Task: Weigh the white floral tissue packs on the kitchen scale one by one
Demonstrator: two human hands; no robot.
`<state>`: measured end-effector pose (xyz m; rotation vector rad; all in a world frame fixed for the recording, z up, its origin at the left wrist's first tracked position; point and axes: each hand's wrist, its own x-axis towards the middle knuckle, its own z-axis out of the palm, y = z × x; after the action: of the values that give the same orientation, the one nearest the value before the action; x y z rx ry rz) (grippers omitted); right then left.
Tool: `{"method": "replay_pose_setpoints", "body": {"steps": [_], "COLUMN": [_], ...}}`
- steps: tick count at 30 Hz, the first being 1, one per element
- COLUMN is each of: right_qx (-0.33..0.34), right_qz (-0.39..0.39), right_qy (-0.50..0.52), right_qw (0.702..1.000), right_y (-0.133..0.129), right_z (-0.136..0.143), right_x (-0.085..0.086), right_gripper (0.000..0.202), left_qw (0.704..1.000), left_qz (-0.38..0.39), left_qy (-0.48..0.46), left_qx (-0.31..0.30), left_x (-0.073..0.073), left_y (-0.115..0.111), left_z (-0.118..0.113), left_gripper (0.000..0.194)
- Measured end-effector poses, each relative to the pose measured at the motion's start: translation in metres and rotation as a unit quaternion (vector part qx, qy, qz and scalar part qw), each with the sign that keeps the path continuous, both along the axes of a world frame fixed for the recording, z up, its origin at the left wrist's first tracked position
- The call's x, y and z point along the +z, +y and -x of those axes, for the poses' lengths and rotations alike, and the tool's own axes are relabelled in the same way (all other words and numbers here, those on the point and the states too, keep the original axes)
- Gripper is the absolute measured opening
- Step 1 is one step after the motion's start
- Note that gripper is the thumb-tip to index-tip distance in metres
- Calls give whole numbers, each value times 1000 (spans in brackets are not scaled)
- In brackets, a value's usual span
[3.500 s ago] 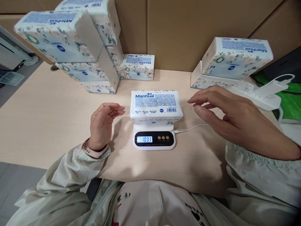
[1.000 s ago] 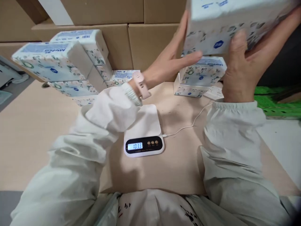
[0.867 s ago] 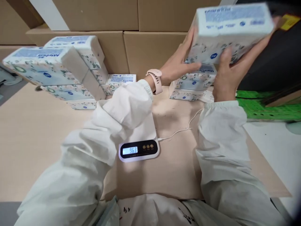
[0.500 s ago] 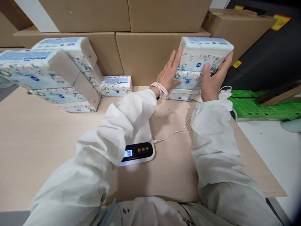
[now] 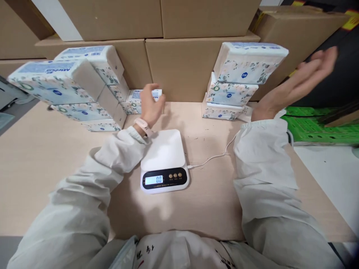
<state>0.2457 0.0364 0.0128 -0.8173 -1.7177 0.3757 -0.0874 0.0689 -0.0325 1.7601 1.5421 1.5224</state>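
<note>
While cardboard boxes [image 5: 179, 71] behind the scale [image 5: 163, 155] (reading 0.0) hide their insides, the tissue pack [image 5: 246, 69] gripped earlier now tops the stack [image 5: 232, 94] behind-right of the scale; the left hand [image 5: 150, 108], half-curled, and right hand [image 5: 298, 82], extended, are both free.

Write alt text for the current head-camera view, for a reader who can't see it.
A person's two bare hands hold nothing: the left hand is in front of a tissue pack, the right hand beside a stack of three packs. A white scale reading 0.0 sits on the desk; a larger tissue pile stands at left.
</note>
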Motion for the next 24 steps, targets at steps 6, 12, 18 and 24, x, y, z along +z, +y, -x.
{"method": "replay_pose_setpoints", "body": {"steps": [6,12,18,24], "right_qx": [-61,-186,-56,-42], "right_qz": [-84,-133,-61,-28], "right_qy": [46,92,17,14], "right_qw": [993,969,996,999], "right_y": [-24,-24,-36,-28], "right_z": [32,94,135,136], "right_x": [0,-8,-37,-52], "right_gripper": [65,51,46,46], "left_qw": [983,980,985,985], "left_qz": [65,68,51,38], "left_qy": [-27,-43,-56,-103], "left_qx": [171,180,158,135], "left_x": [-14,-21,-26,-34], "left_y": [-13,-15,-20,-15], "left_z": [64,64,60,64], "left_gripper": [33,36,44,44]}}
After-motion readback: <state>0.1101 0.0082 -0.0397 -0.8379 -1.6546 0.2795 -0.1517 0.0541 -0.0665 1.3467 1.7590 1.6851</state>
